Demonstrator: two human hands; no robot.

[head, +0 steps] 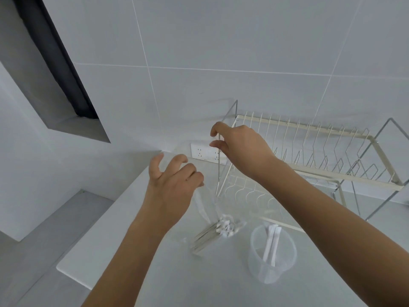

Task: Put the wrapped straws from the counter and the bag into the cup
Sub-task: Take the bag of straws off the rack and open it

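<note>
A clear plastic bag (200, 218) hangs over the counter, its lower end resting on it. A bundle of several white wrapped straws (213, 232) lies slanted in the bag's bottom. My left hand (170, 185) grips the bag's upper left edge, and a white strip runs down from its fingers. My right hand (236, 140) is higher and to the right, thumb and forefinger pinched at what looks like the bag's other top edge; the clear film there is hard to see. A clear plastic cup (261, 269) stands at the right, holding a few wrapped straws (272, 242) upright.
A cream wire dish rack (309, 131) fills the counter's back right, just behind my right hand and the cup. A white wall socket (202, 152) sits on the tiled wall behind the bag. The counter's left edge (73, 260) drops to the floor.
</note>
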